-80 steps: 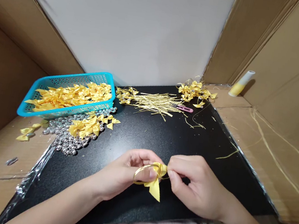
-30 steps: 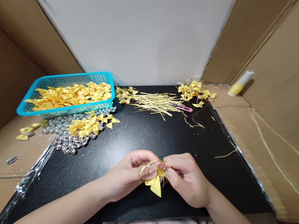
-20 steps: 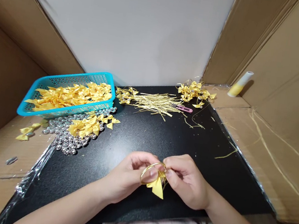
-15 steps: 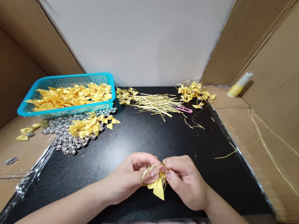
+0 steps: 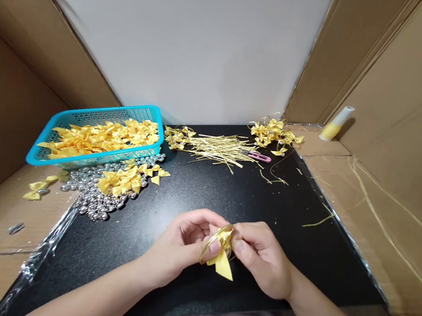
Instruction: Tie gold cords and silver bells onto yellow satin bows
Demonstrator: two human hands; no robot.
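Over the near part of the black table, my left hand (image 5: pixel 186 246) pinches a yellow ribbon bow (image 5: pixel 224 267) together with a gold wire ring (image 5: pixel 208 246). The ring loops up over the left thumb, and one pointed ribbon tail hangs down. Close against it on the right, my right hand (image 5: pixel 263 259) is closed, thumb against the bent forefinger, at the right side of the bow and ring. The fingertips hide what exactly lies between them; a thin gold strand shows just below the right thumb.
A turquoise basket (image 5: pixel 34 154) of yellow bows stands at the back left. Silver beads (image 5: pixel 97 207) and loose bows (image 5: pixel 123 182) lie before it. Gold wire ties (image 5: pixel 220 149), a pink cutter (image 5: pixel 259 157) and a pile of bows on wire (image 5: pixel 273 133) lie at the back. Cardboard walls flank the table.
The ring has tilted to a steeper, narrower angle, and the bow has turned slightly with it. My left fingers have lifted and curled a little; the right hand stays nearly in place.
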